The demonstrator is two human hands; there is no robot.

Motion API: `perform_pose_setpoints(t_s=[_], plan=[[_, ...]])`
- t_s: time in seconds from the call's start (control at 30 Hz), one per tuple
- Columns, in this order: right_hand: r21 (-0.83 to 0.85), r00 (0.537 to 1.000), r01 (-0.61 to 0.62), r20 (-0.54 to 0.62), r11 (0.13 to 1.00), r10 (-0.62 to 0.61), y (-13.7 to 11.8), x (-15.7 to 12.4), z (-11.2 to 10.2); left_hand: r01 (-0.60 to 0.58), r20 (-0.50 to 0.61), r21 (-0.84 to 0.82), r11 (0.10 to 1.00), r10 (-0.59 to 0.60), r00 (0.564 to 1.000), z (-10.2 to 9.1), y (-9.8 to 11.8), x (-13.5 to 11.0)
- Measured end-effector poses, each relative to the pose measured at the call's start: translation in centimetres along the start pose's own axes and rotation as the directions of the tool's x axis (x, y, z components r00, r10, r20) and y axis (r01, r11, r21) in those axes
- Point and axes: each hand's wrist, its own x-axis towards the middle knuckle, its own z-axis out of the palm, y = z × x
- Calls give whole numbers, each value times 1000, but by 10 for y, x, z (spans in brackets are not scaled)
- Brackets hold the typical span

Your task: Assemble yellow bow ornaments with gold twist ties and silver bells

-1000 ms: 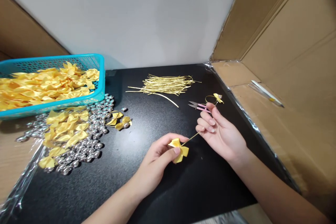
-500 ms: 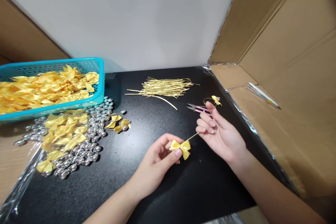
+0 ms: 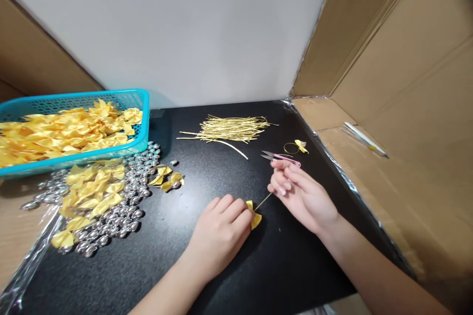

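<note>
My left hand [image 3: 223, 234] is closed with its back turned up, gripping a yellow ribbon bow [image 3: 255, 219]; most of the bow is hidden under the fingers. A thin gold cord [image 3: 263, 201] runs from the bow up to my right hand [image 3: 301, 194]. The curled fingers of that hand pinch the cord's far end. Just beyond my right hand lie thread snips [image 3: 288, 158] with pink handles. Behind them is a looped gold cord with a small yellow bow [image 3: 301, 146].
A turquoise basket [image 3: 144, 128] full of yellow bows stands at the left. Silver beads [image 3: 127, 219] and loose bows [image 3: 92, 192] spread before it. A bundle of gold cords [image 3: 232, 129] lies at the back. A white pen-like tool [image 3: 365, 139] rests on cardboard at the right.
My left hand has rolled over, so its back now faces up and covers much of the bow. My right hand has shifted slightly left, still on the cord.
</note>
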Motion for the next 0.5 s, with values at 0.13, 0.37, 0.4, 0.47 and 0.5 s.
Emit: perform_pose_setpoints(t_s=[0.13, 0.37, 0.4, 0.47, 0.5], plan=[[-199, 999, 35, -34, 979, -42, 12, 3, -2, 27, 48, 153, 988, -34, 998, 5, 8, 1], [-815, 935, 198, -10, 544, -355, 22, 14, -13, 89, 98, 214, 973, -112, 989, 5, 16, 1], [-826, 931, 205, -1, 525, -366, 23, 16, -14, 78, 112, 208, 975, -103, 988, 5, 18, 1], [-826, 924, 220, 6, 518, -382, 25, 22, -17, 52, 128, 198, 979, -78, 989, 5, 24, 0], [-827, 920, 227, 9, 514, -392, 26, 25, -18, 40, 131, 199, 979, -66, 989, 5, 27, -1]])
